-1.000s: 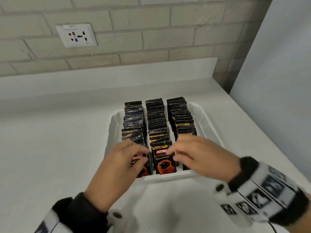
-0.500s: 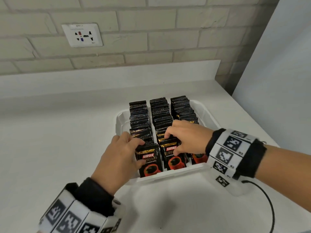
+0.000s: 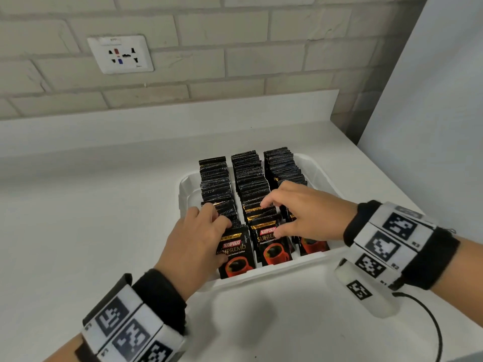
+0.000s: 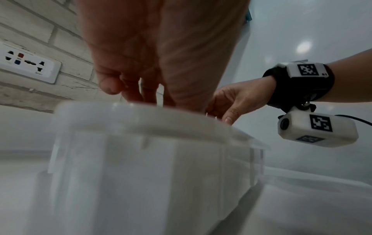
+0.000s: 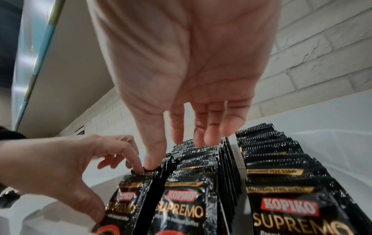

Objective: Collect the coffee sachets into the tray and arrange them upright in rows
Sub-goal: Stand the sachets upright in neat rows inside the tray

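Tidying stage, it looks like: the coffee sachets stand in three rows inside the white tray, none loose on the counter. The left hand pinches the front sachet of the nine o'clock row, thumb on its face, fingers curled behind. The right hand rests loose, straight fingers on the middle row's tops. Next call, judging here: square the fronts gently. The three o'clock row's front is hidden by the wrist.
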`<action>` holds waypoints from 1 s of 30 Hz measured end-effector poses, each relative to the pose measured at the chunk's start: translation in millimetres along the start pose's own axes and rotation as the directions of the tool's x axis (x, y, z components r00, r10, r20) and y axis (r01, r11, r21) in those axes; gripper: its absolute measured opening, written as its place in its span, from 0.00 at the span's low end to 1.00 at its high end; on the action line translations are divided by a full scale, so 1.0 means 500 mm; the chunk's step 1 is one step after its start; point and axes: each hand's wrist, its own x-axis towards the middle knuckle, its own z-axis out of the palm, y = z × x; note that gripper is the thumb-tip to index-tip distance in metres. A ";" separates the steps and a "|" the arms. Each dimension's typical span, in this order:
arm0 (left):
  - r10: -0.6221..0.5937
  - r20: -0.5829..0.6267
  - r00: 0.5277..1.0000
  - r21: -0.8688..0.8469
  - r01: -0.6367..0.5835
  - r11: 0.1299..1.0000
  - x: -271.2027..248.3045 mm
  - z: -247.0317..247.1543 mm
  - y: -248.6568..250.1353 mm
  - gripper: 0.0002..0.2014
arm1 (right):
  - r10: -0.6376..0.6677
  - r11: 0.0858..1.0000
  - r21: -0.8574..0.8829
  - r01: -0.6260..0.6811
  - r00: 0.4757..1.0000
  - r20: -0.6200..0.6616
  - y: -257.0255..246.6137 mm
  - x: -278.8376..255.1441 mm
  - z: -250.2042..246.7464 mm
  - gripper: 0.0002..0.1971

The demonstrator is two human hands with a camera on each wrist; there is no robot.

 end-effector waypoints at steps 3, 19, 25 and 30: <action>0.022 -0.044 0.999 -0.026 -0.023 0.999 -0.004 0.007 0.002 0.32 | -0.005 1.000 0.030 0.005 1.000 -0.004 0.002 -0.009 -0.006 0.26; -0.193 -0.100 0.976 -0.623 0.090 0.777 0.007 -0.121 0.041 0.13 | -0.235 0.953 0.172 0.249 0.967 -0.098 -0.058 0.016 -0.045 0.10; -0.161 0.023 0.987 -0.817 0.111 0.565 0.039 -0.127 0.056 0.14 | -0.155 0.909 0.389 0.152 0.988 -0.023 -0.004 0.002 -0.074 0.05; -0.216 0.006 0.976 -0.793 0.137 0.594 0.050 -0.110 0.030 0.12 | -0.063 0.866 0.496 0.069 0.998 -0.029 0.058 -0.005 -0.093 0.08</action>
